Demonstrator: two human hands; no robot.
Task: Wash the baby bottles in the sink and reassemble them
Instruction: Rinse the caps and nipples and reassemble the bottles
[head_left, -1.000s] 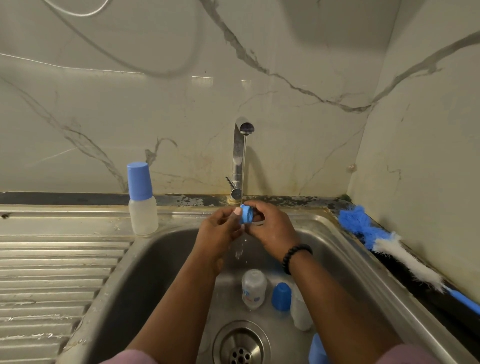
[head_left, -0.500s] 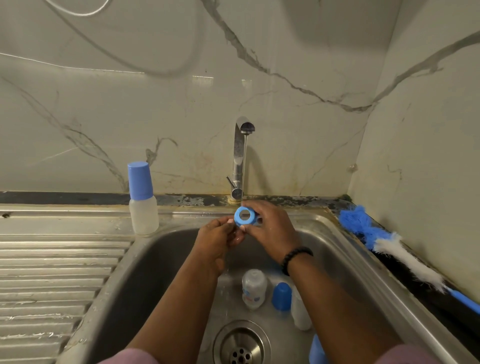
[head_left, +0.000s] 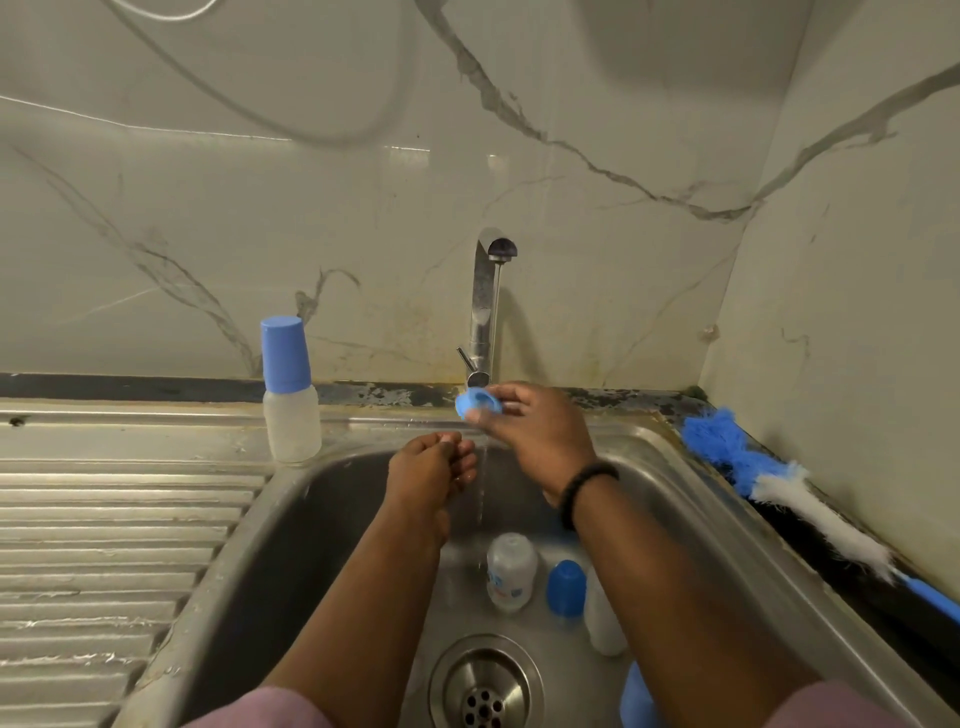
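Marble-veined walls back a steel sink (head_left: 675, 467) where a blue ring (head_left: 479, 405) is pinched at its rim by the right hand (head_left: 535, 434) beneath the tap (head_left: 485, 306), over the back edge. Below it, the left hand (head_left: 431, 475) is held loosely curled beside the thin stream, grasping nothing. Light, stiff and wet, the ring is judged slippery and best gripped across its outer edge. A bottle (head_left: 511, 571) and cap (head_left: 565, 588) lie near the drain (head_left: 485, 686); a capped bottle (head_left: 290, 395) stands at the sink's back-left corner.
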